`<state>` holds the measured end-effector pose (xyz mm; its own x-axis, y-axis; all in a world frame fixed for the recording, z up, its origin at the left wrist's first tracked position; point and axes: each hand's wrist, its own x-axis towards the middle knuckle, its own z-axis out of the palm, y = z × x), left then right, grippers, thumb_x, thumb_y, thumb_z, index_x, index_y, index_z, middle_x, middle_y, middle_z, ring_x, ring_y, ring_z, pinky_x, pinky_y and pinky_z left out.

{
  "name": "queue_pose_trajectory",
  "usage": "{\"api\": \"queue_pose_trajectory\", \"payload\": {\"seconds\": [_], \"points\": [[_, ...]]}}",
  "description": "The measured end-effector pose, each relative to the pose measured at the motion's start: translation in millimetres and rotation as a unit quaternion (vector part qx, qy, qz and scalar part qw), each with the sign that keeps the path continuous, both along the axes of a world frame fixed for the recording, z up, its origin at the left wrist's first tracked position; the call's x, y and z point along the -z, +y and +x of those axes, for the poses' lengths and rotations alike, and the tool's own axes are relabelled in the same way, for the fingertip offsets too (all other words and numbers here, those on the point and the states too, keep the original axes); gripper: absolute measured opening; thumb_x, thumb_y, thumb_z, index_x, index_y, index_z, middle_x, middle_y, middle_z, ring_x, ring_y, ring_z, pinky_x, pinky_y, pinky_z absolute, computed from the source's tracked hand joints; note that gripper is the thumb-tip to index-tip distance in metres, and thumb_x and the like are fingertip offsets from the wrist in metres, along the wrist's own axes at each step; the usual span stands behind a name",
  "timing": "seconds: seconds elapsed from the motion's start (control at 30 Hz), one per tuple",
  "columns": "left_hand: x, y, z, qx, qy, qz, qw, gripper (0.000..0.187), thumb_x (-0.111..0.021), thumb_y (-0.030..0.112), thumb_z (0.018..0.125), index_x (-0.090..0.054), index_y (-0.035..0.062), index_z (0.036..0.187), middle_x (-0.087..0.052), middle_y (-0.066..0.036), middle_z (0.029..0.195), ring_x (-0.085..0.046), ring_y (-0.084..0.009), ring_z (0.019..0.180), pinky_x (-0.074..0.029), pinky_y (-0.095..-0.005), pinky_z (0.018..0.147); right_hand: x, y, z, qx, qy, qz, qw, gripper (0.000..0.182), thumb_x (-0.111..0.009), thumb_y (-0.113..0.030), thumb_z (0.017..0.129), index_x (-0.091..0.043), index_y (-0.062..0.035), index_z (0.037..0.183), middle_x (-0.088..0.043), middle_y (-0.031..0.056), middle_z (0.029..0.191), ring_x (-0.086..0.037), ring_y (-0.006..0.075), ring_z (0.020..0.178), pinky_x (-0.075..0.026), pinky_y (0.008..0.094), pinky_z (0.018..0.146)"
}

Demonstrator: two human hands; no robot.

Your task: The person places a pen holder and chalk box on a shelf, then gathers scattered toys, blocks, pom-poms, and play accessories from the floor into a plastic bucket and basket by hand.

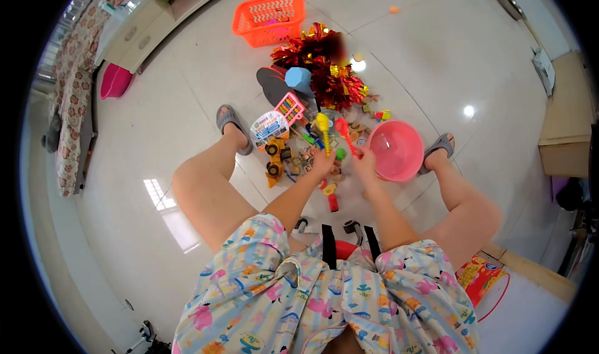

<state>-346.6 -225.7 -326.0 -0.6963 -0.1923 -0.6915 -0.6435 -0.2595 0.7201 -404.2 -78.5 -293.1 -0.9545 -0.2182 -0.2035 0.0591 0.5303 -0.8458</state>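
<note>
My left hand is closed round the handle of a yellow maraca, a rattle-like toy with its rounded head pointing away from me. In my right hand is a red maraca, held by its thin handle and leaning left. The two heads are close together but apart. Beneath them lies a pile of small toys and blocks, partly hidden by my hands. A pink basin stands just right of my right hand. Left of the pile are a yellow toy truck and a pink abacus.
Beyond the pile lie red and gold tinsel pompoms, a light blue cup-like object and an orange basket. A magenta basin is by the cabinet at left. A red and yellow bucket stands at lower right.
</note>
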Motion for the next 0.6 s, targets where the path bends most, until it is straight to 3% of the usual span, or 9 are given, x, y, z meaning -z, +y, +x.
{"api": "queue_pose_trajectory", "payload": {"seconds": [0.03, 0.13, 0.23, 0.27, 0.33, 0.37, 0.47, 0.6], "points": [[-19, 10, -4, -0.029, -0.004, 0.125, 0.992, 0.036, -0.049, 0.04, 0.095, -0.052, 0.005, 0.105, -0.065, -0.01, 0.094, -0.065, -0.0204, 0.082, -0.052, -0.0358, 0.065, 6, -5, 12, 0.009, -0.053, -0.063, 0.997, 0.03, -0.059, 0.0, 0.078, -0.063, -0.0003, 0.108, -0.063, 0.0116, 0.082, -0.059, 0.0237, 0.071, -0.049, 0.0341, 0.067], [-55, 26, 0, -0.025, -0.027, 0.129, 0.991, 0.031, -0.051, 0.036, 0.095, -0.052, 0.0079, 0.108, -0.063, -0.007, 0.095, -0.063, -0.0201, 0.085, -0.053, -0.0373, 0.064, 19, -17, 40, 0.019, 0.025, -0.044, 0.999, 0.028, -0.061, -0.009, 0.079, -0.065, -0.003, 0.106, -0.063, 0.0139, 0.082, -0.061, 0.0248, 0.071, -0.049, 0.0354, 0.068], [-38, 11, 16, -0.055, -0.073, 0.163, 0.982, 0.022, -0.053, 0.027, 0.095, -0.051, 0.0089, 0.106, -0.062, -0.006, 0.09, -0.061, -0.0205, 0.083, -0.052, -0.0382, 0.061, 28, -11, 46, -0.067, -0.09, -0.117, 0.987, 0.02, -0.059, -0.012, 0.081, -0.069, -0.0039, 0.096, -0.066, 0.0116, 0.078, -0.063, 0.0233, 0.071, -0.049, 0.0346, 0.067], [-24, 1, 21, -0.067, -0.092, 0.174, 0.978, 0.019, -0.053, 0.024, 0.094, -0.051, 0.0091, 0.106, -0.062, -0.006, 0.088, -0.061, -0.0204, 0.082, -0.052, -0.0384, 0.059, 33, -13, 45, -0.046, -0.141, -0.128, 0.981, 0.021, -0.059, -0.011, 0.082, -0.068, -0.0034, 0.098, -0.067, 0.0107, 0.079, -0.063, 0.0216, 0.072, -0.05, 0.0334, 0.067], [-27, -11, 25, -0.149, -0.124, 0.099, 0.976, 0.014, -0.055, 0.015, 0.091, -0.051, 0.0077, 0.102, -0.061, -0.007, 0.084, -0.062, -0.0206, 0.076, -0.051, -0.0363, 0.056, 58, -17, 44, -0.003, -0.242, -0.15, 0.959, 0.022, -0.059, -0.01, 0.083, -0.067, -0.0024, 0.103, -0.067, 0.0091, 0.083, -0.063, 0.018, 0.074, -0.05, 0.0309, 0.068], [-27, -16, 26, -0.19, -0.14, 0.061, 0.97, 0.013, -0.056, 0.01, 0.089, -0.051, 0.007, 0.101, -0.061, -0.008, 0.082, -0.062, -0.0207, 0.073, -0.05, -0.0353, 0.054, 66, -18, 42, -0.002, -0.199, -0.098, 0.975, 0.023, -0.06, -0.011, 0.083, -0.067, -0.0022, 0.103, -0.067, 0.0111, 0.084, -0.064, 0.0202, 0.074, -0.051, 0.032, 0.069], [11, -33, 32, -0.232, -0.03, -0.038, 0.972, 0.012, -0.057, 0.002, 0.085, -0.051, 0.0038, 0.096, -0.06, -0.009, 0.076, -0.062, -0.0204, 0.064, -0.048, -0.0322, 0.051, 83, -30, 38, -0.005, -0.098, 0.036, 0.995, 0.028, -0.064, -0.015, 0.081, -0.065, -0.002, 0.106, -0.067, 0.0161, 0.09, -0.065, 0.0261, 0.079, -0.051, 0.0356, 0.072], [8, -46, 38, -0.165, -0.028, -0.156, 0.973, 0.019, -0.061, 0.001, 0.084, -0.051, 0.0023, 0.1, -0.059, -0.008, 0.083, -0.061, -0.0181, 0.071, -0.05, -0.032, 0.06, 102, -59, 32, -0.026, -0.077, 0.144, 0.986, 0.044, -0.07, -0.02, 0.076, -0.058, -0.0038, 0.116, -0.065, 0.0193, 0.098, -0.064, 0.0333, 0.091, -0.051, 0.0412, 0.079]]}}
